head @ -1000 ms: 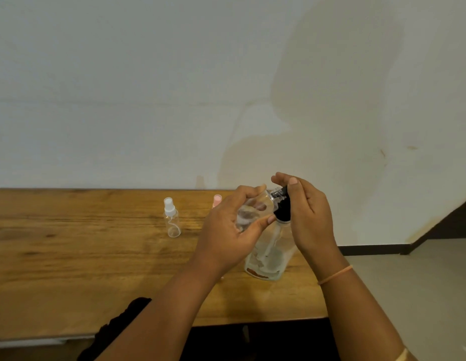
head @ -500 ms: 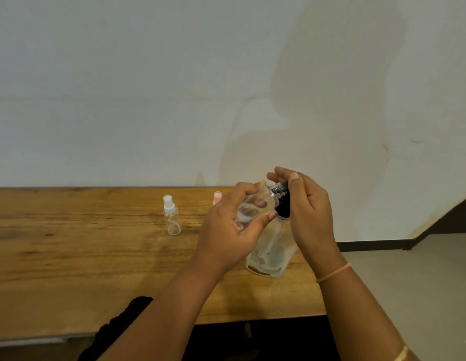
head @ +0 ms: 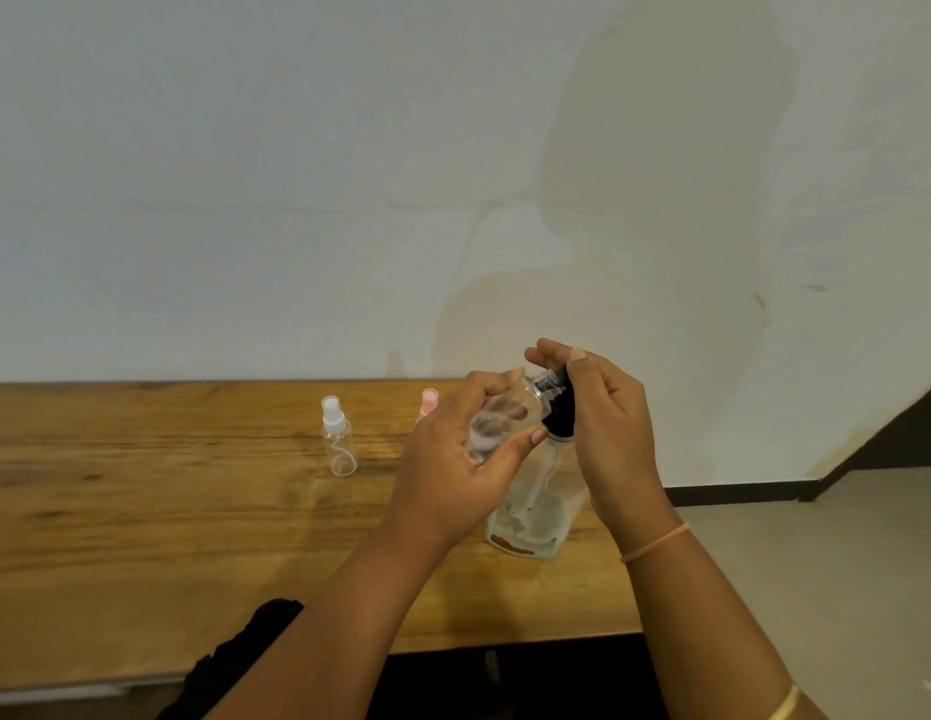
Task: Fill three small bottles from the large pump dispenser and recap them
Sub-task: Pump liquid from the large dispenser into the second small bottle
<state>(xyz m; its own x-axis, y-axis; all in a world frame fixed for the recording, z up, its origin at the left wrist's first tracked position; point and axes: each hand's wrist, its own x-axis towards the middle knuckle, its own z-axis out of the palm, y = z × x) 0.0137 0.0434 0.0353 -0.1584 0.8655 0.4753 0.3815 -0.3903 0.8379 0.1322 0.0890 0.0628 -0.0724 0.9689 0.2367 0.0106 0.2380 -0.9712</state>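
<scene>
small bottle (head: 511,407) in l grip (head: 453,475), neck at pump (head: 560,419)

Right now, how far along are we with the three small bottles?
Done: nothing certain. The white-capped bottle and pink-capped bottle stand capped on the table; their fill cannot be told. In hand: the left hand holds an uncapped small bottle tilted, neck at the pump head that the right hand grips on the large dispenser. Left: finish filling, then recap it; its cap is out of view.

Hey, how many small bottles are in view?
3: an uncapped bottle in the left hand at the pump, a white-capped bottle standing on the table, a pink-capped bottle mostly hidden behind that hand.
</scene>
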